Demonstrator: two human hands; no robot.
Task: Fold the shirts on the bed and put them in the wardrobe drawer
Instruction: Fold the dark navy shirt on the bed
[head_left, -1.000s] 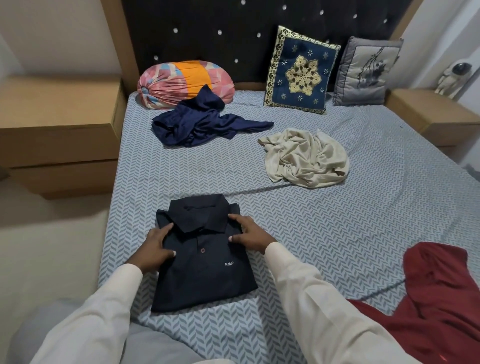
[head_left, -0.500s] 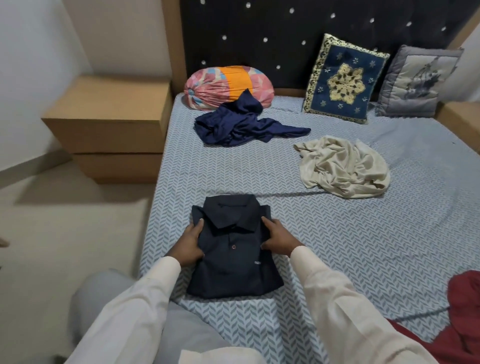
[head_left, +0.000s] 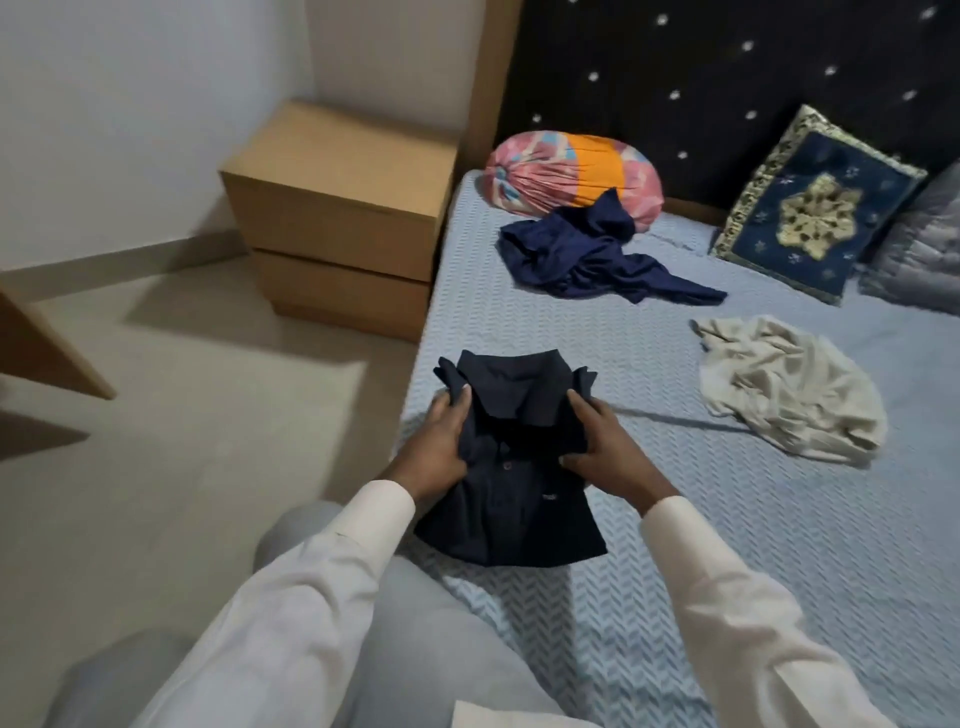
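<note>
A folded dark navy polo shirt (head_left: 511, 493) is lifted just off the bed (head_left: 727, 545) at its left edge. My left hand (head_left: 439, 447) grips its left side and my right hand (head_left: 605, 449) grips its right side, thumbs on top. A crumpled blue shirt (head_left: 582, 254) lies further up the bed beside a round pink-and-orange bolster (head_left: 566, 174). To the right lies a crumpled cream shirt (head_left: 779, 384).
A wooden bedside cabinet (head_left: 337, 218) stands left of the bed head. A blue embroidered cushion (head_left: 810, 208) and a grey one (head_left: 919, 244) lean on the dark headboard. Bare floor (head_left: 182, 415) lies left; a wooden furniture edge (head_left: 47, 348) juts in at far left.
Both hands have closed on the folded polo and raised it from the sheet. My view has swung left, so the red garment is out of sight and more floor shows.
</note>
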